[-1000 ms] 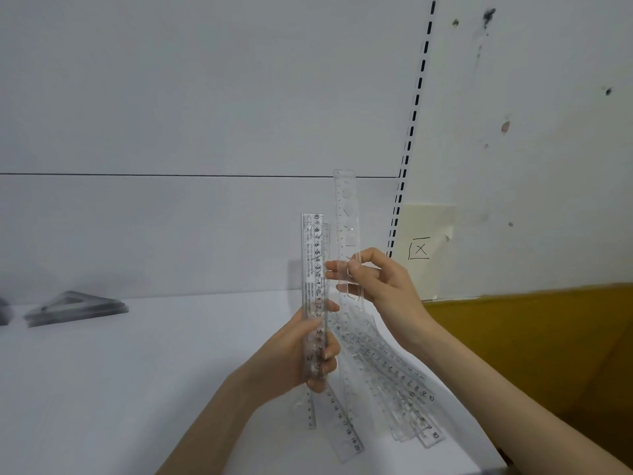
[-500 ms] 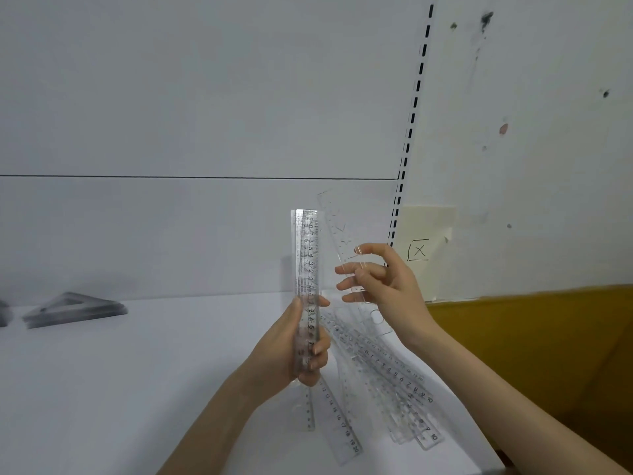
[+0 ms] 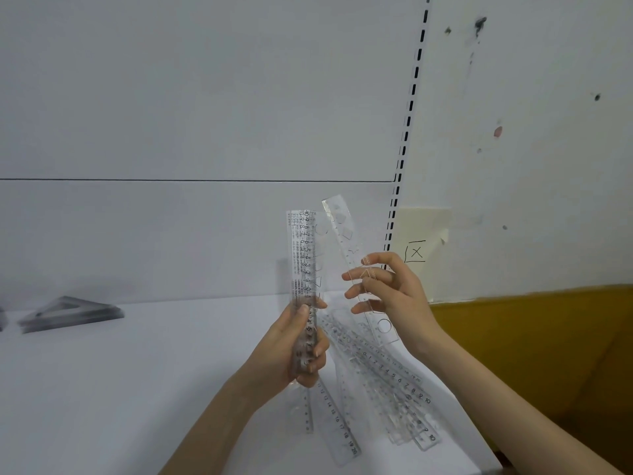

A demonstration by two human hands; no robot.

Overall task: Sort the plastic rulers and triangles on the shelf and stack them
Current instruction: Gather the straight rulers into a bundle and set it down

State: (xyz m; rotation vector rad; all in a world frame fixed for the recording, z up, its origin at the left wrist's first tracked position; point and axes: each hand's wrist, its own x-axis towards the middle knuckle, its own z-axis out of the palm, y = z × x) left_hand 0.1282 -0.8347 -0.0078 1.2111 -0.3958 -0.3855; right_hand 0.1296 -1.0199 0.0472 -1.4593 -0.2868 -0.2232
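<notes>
My left hand point(image 3: 297, 347) grips a small stack of clear plastic rulers point(image 3: 303, 255), held upright above the white shelf point(image 3: 120, 389). My right hand point(image 3: 387, 296) pinches a single clear stencil ruler point(image 3: 346, 231) that leans to the left, a little right of the stack and apart from it. Below both hands several loose clear rulers point(image 3: 383, 385) lie fanned out on the shelf near its right front corner. A pile of clear triangles point(image 3: 70, 311) rests at the far left of the shelf.
The white back panel rises right behind the shelf. A slotted upright rail point(image 3: 409, 108) runs down at the right, with a pale note marked X point(image 3: 419, 250) beside it. A yellow surface point(image 3: 534, 354) lies beyond the shelf's right edge.
My right hand's stencil ruler was upright against the stack and has tipped leftward and come away from it. My left hand has shifted the stack slightly left.
</notes>
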